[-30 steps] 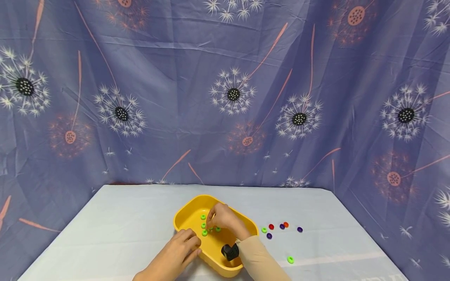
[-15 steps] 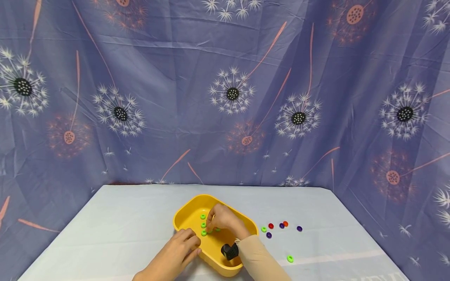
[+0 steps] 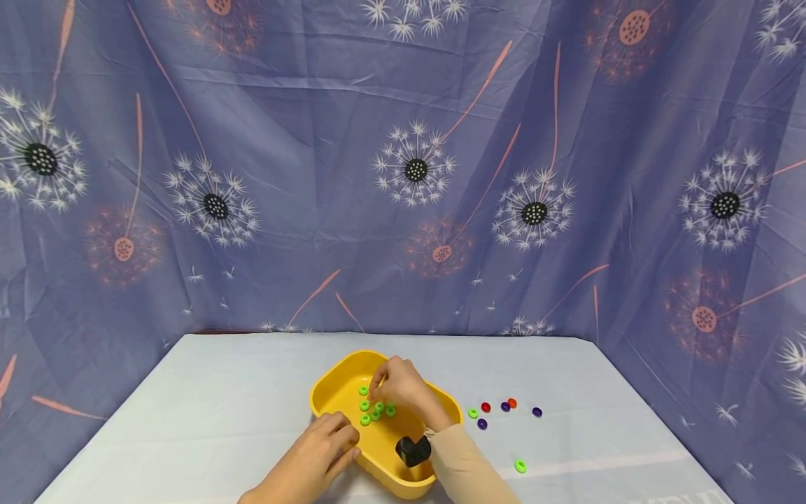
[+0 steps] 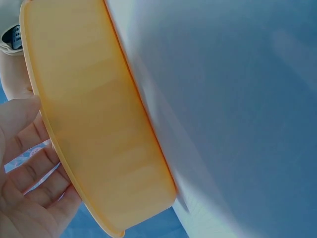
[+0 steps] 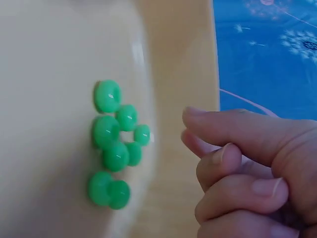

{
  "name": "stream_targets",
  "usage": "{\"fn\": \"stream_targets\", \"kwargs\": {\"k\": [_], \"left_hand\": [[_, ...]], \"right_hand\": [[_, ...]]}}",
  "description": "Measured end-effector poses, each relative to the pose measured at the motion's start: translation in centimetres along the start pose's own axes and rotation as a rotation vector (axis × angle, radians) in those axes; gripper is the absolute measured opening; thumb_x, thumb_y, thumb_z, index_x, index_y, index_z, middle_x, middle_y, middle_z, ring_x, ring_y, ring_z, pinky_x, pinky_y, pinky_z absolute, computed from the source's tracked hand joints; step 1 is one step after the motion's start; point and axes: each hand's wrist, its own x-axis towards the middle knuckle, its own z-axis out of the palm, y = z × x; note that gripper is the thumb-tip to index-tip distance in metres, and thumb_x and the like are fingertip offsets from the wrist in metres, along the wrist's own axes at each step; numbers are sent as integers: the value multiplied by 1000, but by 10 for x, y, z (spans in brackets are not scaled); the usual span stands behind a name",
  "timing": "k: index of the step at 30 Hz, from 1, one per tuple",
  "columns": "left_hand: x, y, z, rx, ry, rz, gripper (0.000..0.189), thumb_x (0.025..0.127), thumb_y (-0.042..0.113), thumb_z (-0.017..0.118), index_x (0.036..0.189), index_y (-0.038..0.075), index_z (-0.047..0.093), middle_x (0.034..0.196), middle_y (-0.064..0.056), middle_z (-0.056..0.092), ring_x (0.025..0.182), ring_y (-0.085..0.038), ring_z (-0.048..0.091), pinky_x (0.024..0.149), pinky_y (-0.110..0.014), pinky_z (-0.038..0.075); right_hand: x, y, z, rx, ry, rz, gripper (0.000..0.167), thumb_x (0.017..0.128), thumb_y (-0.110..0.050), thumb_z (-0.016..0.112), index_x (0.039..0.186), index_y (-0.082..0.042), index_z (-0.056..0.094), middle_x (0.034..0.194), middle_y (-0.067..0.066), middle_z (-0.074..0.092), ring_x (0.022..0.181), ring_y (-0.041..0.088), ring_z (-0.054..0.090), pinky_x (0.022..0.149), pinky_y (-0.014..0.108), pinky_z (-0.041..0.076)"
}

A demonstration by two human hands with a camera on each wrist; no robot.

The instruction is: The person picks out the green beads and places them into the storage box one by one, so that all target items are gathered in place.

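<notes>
A yellow plastic tub [image 3: 336, 392] stands on the white-covered table. My left hand [image 3: 320, 448] grips its near left rim; in the left wrist view the thumb [image 4: 20, 115] lies at the edge and the fingers reach behind it. Over the tub's inside, my right hand [image 3: 399, 385] hovers with fingers loosely curled. Its thumb and index tips are close together with nothing visible between them in the right wrist view. Just beside them, several round green beads with holes [image 5: 106, 131] lie grouped on the tub floor.
Right of the tub lie purple beads [image 3: 482, 424], a red bead [image 3: 485, 407], an orange bead [image 3: 513, 403] and two green beads [image 3: 520, 466]. A black wrist camera [image 3: 413, 452] is on the right sleeve [image 3: 469, 465]. A patterned purple curtain [image 3: 352, 210] hangs behind the table.
The right hand has lifted slightly away from the green beads, uncovering more of them in the tub. The left hand stays at the rim.
</notes>
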Motion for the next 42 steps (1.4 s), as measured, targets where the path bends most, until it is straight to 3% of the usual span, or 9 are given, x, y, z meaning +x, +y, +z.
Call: {"fn": "stream_targets", "kwargs": {"k": [8, 16, 29, 42], "left_hand": [[1, 0, 0, 12, 39, 18, 5, 92, 18, 70, 92, 18, 65, 95, 14, 52, 86, -3, 47, 71, -23, 47], [0, 1, -1, -4, 13, -2, 5, 94, 22, 68, 92, 20, 64, 95, 15, 50, 85, -2, 45, 70, -22, 46], [-3, -2, 3, 23, 88, 87, 11, 87, 15, 74, 89, 19, 64, 91, 13, 50, 80, -1, 43, 67, -18, 43], [0, -1, 5, 17, 82, 92, 12, 87, 13, 75, 89, 18, 64, 91, 14, 50, 80, -1, 43, 67, -19, 43]], "right_hand": [[-7, -1, -28, 37, 79, -51, 8, 81, -11, 80, 75, -13, 74, 57, -1, 48, 53, 14, 38, 50, 22, 32], [-28, 14, -54, 85, 149, -63, 6, 82, -13, 79, 81, -10, 75, 52, -3, 43, 48, 12, 34, 48, 22, 31], [-65, 58, -73, 174, 248, 63, 5, 84, -11, 76, 84, -7, 74, 54, 2, 49, 48, 12, 37, 46, 23, 30], [-84, 87, -76, 189, 295, 140, 9, 82, -12, 78, 84, -4, 73, 56, 0, 46, 52, 14, 42, 48, 25, 34]]}}
